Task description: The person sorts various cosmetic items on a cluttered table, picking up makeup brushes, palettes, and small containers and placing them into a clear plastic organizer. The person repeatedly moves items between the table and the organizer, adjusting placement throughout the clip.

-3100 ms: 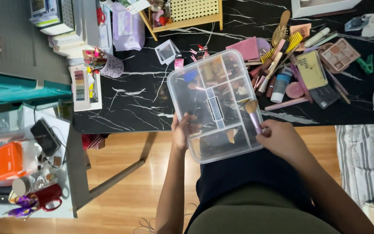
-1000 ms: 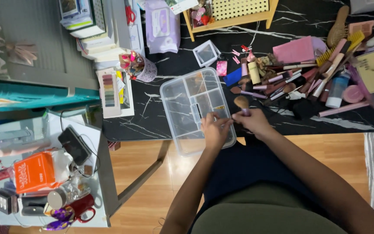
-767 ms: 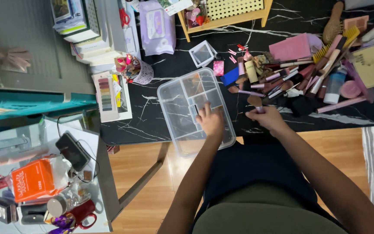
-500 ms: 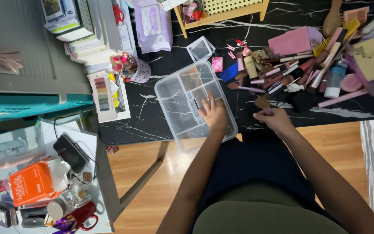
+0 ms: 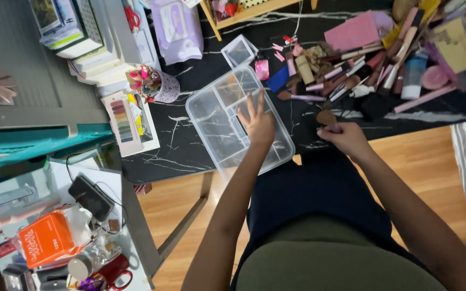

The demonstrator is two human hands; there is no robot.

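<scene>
While the right hand [image 5: 346,139] grips a makeup brush [image 5: 328,119], the left hand [image 5: 258,123] presses the clear organiser box [image 5: 219,121].
Box now set down at the tabletop's [image 5: 190,145] near edge, no longer held; left fingers spread flat.

You see a clear organizer box [image 5: 211,116] on a black, white-veined marble tabletop [image 5: 184,145], with a lilac wipes pack [image 5: 176,27] farther off.

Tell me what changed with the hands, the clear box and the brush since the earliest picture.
The clear organiser box went from tilted in the left hand to lying flat on the black marble table; that hand let go of its edge and now rests open on the lid. The right hand drew the makeup brush off the box to its right. The brush stayed gripped; the cosmetics pile stayed in place.
</scene>
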